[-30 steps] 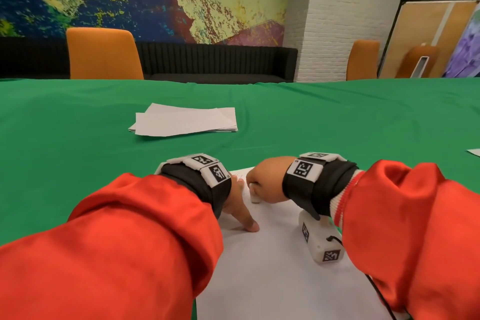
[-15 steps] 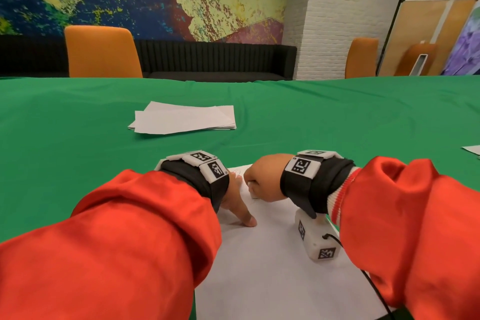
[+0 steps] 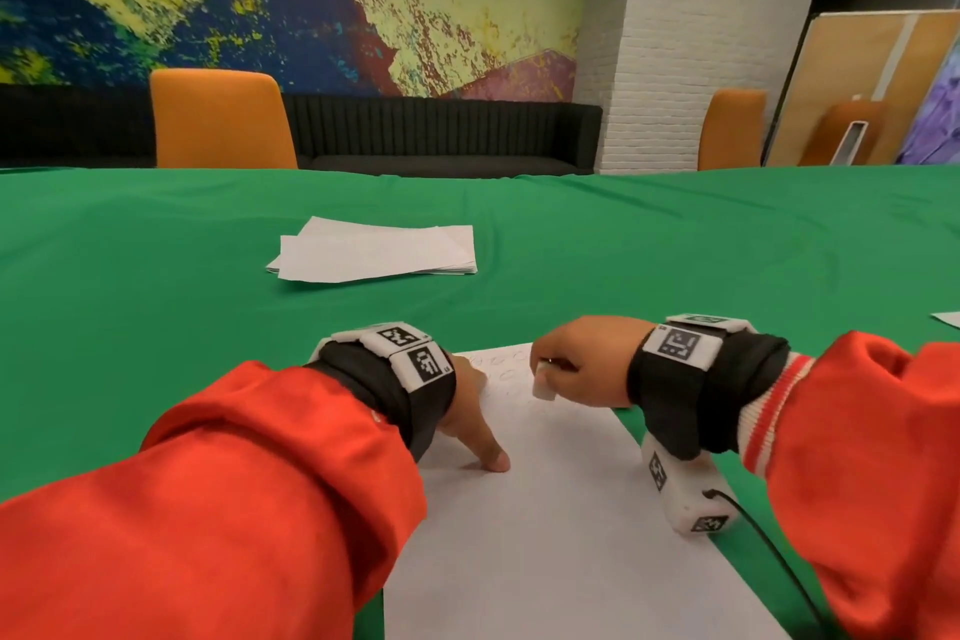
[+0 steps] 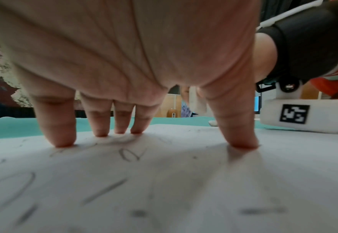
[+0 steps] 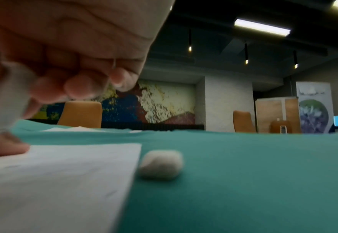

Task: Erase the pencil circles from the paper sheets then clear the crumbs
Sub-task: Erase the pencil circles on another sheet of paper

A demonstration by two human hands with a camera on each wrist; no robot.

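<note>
A white paper sheet [image 3: 545, 509] lies on the green tablecloth [image 3: 156, 327] in front of me. Faint pencil circles [image 3: 506, 364] mark its far end, and show close up as circles [image 4: 129, 155] in the left wrist view. My left hand [image 3: 475, 418] presses down on the sheet, its straight fingers [image 4: 62, 138] and thumb spread on the paper. My right hand [image 3: 576, 364] pinches a white eraser [image 3: 544, 387], whose lower end is at the paper near the far right corner. The right wrist view shows the eraser [image 5: 6, 97] blurred between curled fingers.
A stack of paper sheets [image 3: 374, 252] lies farther out on the cloth. A small white lump [image 5: 161, 164] sits on the cloth just right of the sheet's edge. Another paper corner [image 3: 948, 320] shows at the far right. Orange chairs [image 3: 221, 120] stand behind the table.
My right hand has shifted a little to the right with the eraser, uncovering the faint circles between the hands. The left hand stays pressed on the sheet.
</note>
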